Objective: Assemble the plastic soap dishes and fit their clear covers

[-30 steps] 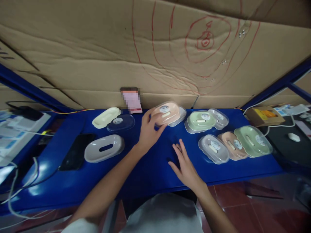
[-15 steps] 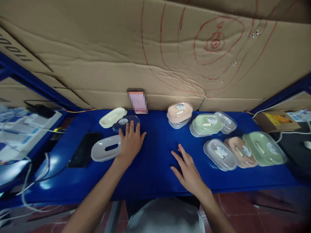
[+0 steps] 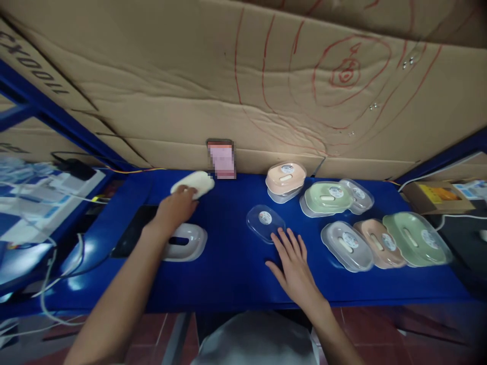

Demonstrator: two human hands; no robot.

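Observation:
My left hand point(image 3: 175, 210) is closed on a cream oval soap-dish tray point(image 3: 203, 182) at the back left, its fingers over the near edge. Below that hand lies a grey oval dish point(image 3: 196, 243) with a dark slot, partly covered by my forearm. A clear plastic lid point(image 3: 262, 228) with a round sticker rests flat mid-table. With fingers spread, my right hand point(image 3: 292, 258) has its fingertips at the lid's near right edge; whether they press on it I cannot tell.
Several lidded soap dishes stand on the right, among them a peach one point(image 3: 283, 177), a green one point(image 3: 327, 197) and a grey one point(image 3: 346, 246). A phone point(image 3: 222, 159) leans on the cardboard wall point(image 3: 171, 121). A black flat device point(image 3: 133, 233) lies left.
The clear lid has moved from under my left hand to the middle, near my right hand. My left hand has shifted left and taken hold of the cream tray.

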